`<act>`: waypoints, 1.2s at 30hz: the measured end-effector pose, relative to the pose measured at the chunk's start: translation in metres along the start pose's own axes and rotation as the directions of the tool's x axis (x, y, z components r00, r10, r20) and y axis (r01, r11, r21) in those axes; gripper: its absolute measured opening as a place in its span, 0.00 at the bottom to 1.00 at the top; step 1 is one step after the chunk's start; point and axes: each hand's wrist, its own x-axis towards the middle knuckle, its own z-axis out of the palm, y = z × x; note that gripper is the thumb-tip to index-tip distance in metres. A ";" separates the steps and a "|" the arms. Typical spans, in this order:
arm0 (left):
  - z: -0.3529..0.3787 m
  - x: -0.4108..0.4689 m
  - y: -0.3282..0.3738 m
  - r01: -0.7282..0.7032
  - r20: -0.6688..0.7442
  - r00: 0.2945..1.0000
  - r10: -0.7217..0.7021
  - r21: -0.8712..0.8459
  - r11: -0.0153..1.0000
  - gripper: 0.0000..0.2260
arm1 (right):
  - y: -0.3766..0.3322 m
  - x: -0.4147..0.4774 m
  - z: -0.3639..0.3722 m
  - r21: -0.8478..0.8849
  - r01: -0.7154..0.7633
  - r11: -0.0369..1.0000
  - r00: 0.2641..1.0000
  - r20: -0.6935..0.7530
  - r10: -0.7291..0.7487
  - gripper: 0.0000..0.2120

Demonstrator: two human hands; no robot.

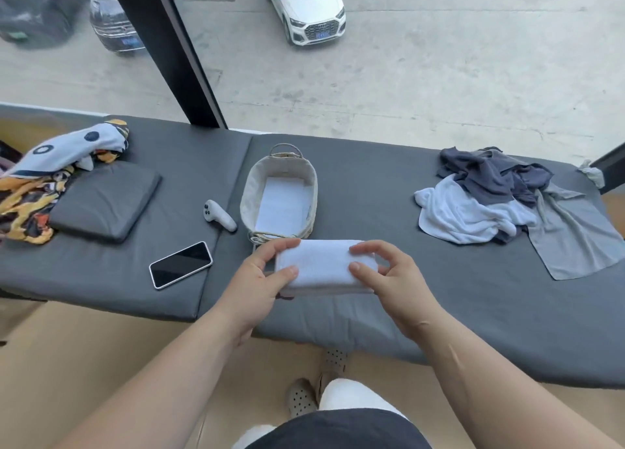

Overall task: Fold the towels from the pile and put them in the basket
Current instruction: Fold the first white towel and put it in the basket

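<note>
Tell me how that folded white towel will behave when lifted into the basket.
Probably floppy: the folded white towel is layered cloth, so its folds may sag open if lifted by one end. Likely light and grippy; left hand and right hand pinch opposite ends.

Colours I see on the dark grey counter (473, 313)
The folded towel (324, 266) is white; the basket (248, 191) cream with a pale woven rim. The pile (500, 195) mixes navy, pale blue-white and grey-green. The phone (181, 265) is black-faced, white-edged; the controller (220, 216) white; the cloth (77, 147) pale blue with dark rings; the printed fabric (23, 205) orange, yellow and black.
</note>
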 end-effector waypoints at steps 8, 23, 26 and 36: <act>-0.038 0.070 0.021 0.084 -0.090 0.993 -0.077 0.068 0.994 0.18 | -0.008 0.087 0.030 -0.048 -0.054 0.997 0.996 0.074 0.057 0.05; -0.152 0.217 -0.018 0.135 0.084 0.984 -0.156 0.209 0.969 0.19 | -0.003 0.206 0.130 -0.289 -0.244 0.926 0.970 -0.084 0.229 0.07; -0.166 0.239 -0.026 0.121 0.158 0.974 -0.164 0.253 0.960 0.19 | 0.003 0.219 0.145 -0.297 -0.311 0.903 0.949 -0.147 0.279 0.07; -0.159 0.315 -0.076 -0.038 0.272 0.950 -0.155 0.592 0.805 0.17 | 0.060 0.286 0.154 -0.431 -0.389 0.814 0.919 -0.239 0.313 0.10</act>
